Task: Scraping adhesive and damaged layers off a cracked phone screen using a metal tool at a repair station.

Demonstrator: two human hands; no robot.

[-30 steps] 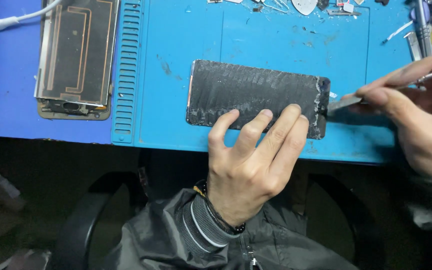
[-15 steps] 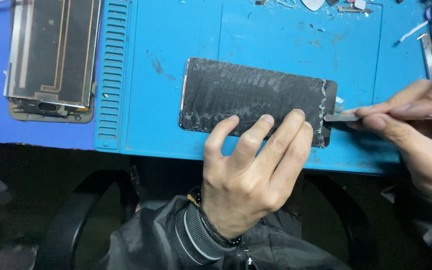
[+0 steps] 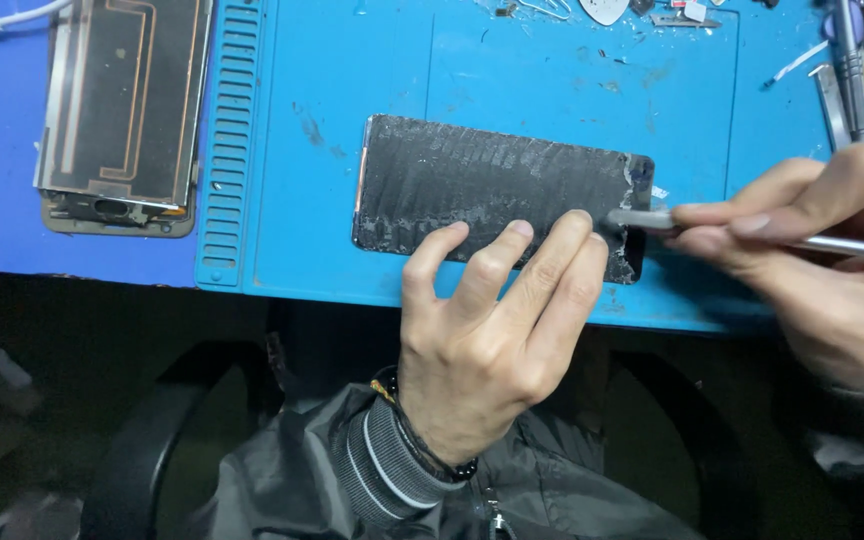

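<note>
Blue silicone work mat [image 3: 512, 70] covers the bench and carries a dark rectangular phone panel [image 3: 482, 185], its upper face crusted with grey adhesive residue, lying flat near the mat's six o'clock edge with its long side running nine to three.

Left hand [image 3: 487, 340]: fingers spread and pressed flat on the panel's near edge, pinning it to the mat. Right hand [image 3: 832, 260]: thumb and fingers pinched together around a slim metal scraping tool [image 3: 652, 218], whose flat tip touches the panel's three o'clock end, where the residue looks broken and pale.

Judgement: the step in hand is scraping old adhesive from the panel, and most of the face remains coated. The next move appears to call for a shallow blade angle, steady downward hold by the left hand, and strokes directed away from its fingertips, which lie just beside the tip.

At ten o'clock, off the mat on the blue table top, rests a separate phone back housing with copper-coloured coil traces [image 3: 122, 110]. Small metal tools and debris [image 3: 852, 70] sit at one o'clock.
</note>
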